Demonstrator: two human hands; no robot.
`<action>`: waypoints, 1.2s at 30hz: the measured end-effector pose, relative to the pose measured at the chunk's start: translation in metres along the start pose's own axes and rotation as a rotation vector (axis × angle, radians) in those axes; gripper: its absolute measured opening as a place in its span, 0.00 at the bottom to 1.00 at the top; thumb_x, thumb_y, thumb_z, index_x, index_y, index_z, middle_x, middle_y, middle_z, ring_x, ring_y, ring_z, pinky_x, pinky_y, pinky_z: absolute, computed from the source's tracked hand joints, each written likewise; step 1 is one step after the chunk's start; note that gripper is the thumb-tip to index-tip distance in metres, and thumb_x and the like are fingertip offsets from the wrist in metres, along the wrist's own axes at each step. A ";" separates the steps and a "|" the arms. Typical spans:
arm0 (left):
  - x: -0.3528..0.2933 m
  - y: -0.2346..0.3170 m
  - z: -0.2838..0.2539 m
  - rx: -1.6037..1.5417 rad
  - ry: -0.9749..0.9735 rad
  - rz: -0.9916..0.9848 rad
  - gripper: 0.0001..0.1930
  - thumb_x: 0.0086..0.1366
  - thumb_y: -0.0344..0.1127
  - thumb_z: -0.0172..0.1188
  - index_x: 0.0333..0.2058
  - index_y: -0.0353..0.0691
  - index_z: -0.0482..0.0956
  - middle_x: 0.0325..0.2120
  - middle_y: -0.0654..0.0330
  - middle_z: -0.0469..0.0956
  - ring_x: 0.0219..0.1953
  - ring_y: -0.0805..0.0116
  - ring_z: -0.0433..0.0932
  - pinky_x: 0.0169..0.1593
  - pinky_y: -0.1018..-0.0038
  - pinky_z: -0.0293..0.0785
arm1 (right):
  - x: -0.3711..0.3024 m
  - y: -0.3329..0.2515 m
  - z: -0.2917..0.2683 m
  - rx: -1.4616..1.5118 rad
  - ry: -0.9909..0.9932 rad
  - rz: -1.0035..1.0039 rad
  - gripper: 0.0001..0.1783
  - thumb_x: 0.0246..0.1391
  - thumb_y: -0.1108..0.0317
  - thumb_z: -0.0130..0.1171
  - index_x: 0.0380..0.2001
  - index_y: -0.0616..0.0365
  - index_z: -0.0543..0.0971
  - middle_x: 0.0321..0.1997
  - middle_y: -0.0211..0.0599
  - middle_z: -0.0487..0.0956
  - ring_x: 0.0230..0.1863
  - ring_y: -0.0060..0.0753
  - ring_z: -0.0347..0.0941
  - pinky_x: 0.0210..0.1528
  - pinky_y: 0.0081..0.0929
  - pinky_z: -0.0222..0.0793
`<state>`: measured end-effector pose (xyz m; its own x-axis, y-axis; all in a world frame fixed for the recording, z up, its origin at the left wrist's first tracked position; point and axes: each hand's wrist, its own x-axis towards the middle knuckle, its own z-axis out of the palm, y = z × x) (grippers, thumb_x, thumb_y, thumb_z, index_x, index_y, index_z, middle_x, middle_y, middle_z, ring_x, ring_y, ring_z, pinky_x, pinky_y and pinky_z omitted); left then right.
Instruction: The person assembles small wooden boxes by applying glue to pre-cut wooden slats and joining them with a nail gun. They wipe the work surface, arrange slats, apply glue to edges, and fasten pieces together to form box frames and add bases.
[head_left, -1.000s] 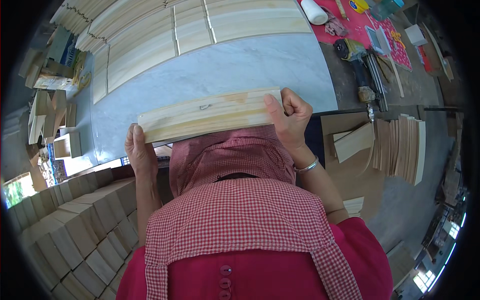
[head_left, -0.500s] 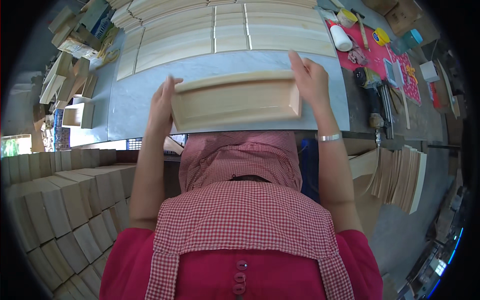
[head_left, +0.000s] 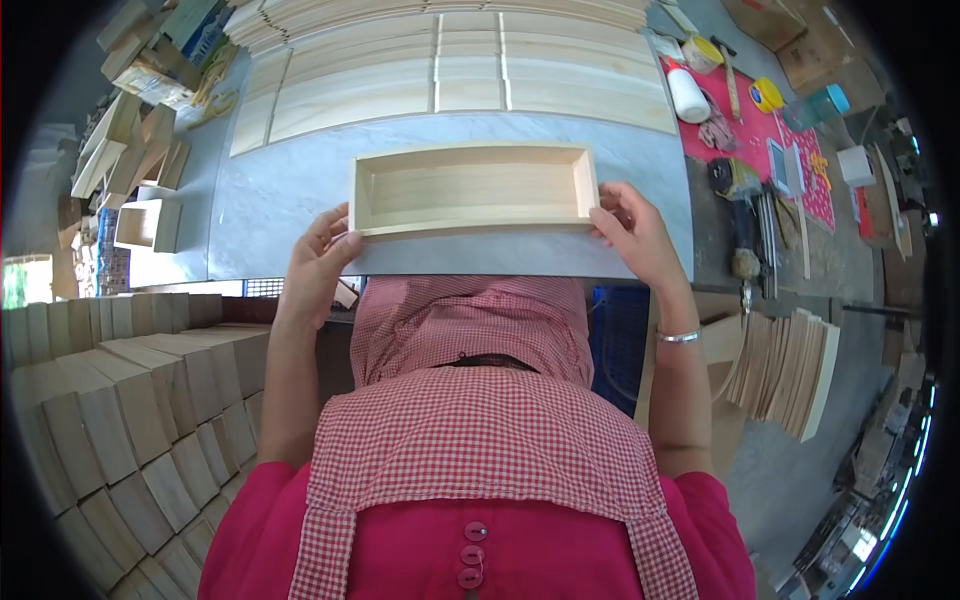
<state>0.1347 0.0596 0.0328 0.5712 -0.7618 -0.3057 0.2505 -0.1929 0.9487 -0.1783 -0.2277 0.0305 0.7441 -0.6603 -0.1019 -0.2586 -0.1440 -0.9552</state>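
A long, shallow wooden box (head_left: 470, 195) of pale wood lies flat on the grey marbled tabletop (head_left: 290, 190), its hollow side facing up. My left hand (head_left: 325, 248) grips its near left corner, thumb and fingers bent around the edge. At the opposite end, my right hand (head_left: 628, 228) pinches the near right corner between thumb and fingers. The inside of the box holds nothing. Beyond it, rows of thin wooden boards (head_left: 360, 85) lie side by side across the far part of the table.
Stacked wooden boxes (head_left: 130, 390) rise at the left below table height, with small boxes (head_left: 150, 225) at the table's left. To the right are a white glue bottle (head_left: 687, 95), a hammer (head_left: 729, 80), a pneumatic tool (head_left: 742, 210) and a bundle of thin boards (head_left: 785, 370).
The box, tilted up toward me before, now rests level on the table. Both hands have slid from its ends to its near corners.
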 end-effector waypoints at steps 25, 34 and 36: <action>-0.015 0.003 0.023 -0.228 0.289 0.122 0.37 0.68 0.46 0.68 0.66 0.28 0.65 0.62 0.47 0.72 0.65 0.58 0.69 0.71 0.62 0.60 | 0.059 -0.031 0.018 -0.049 0.001 -0.030 0.13 0.57 0.77 0.55 0.39 0.56 0.62 0.41 0.36 0.68 0.22 0.22 0.71 0.16 0.23 0.68; -0.038 0.030 0.075 -0.633 0.355 0.051 0.46 0.66 0.45 0.69 0.72 0.41 0.48 0.64 0.52 0.64 0.66 0.58 0.66 0.67 0.57 0.67 | 0.060 -0.090 0.153 0.222 -0.103 -0.237 0.13 0.63 0.72 0.56 0.43 0.58 0.63 0.42 0.38 0.69 0.23 0.23 0.73 0.17 0.22 0.71; -0.026 0.029 0.067 -0.612 0.611 0.232 0.39 0.67 0.40 0.68 0.69 0.40 0.55 0.57 0.53 0.71 0.59 0.62 0.72 0.59 0.62 0.75 | 0.067 -0.108 0.181 0.295 -0.213 -0.260 0.13 0.66 0.71 0.55 0.48 0.60 0.64 0.48 0.41 0.70 0.26 0.27 0.76 0.22 0.22 0.75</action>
<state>0.0746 0.0323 0.0734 0.9322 -0.2447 -0.2666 0.3500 0.4222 0.8362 0.0113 -0.1228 0.0764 0.8793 -0.4591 0.1268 0.1177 -0.0484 -0.9919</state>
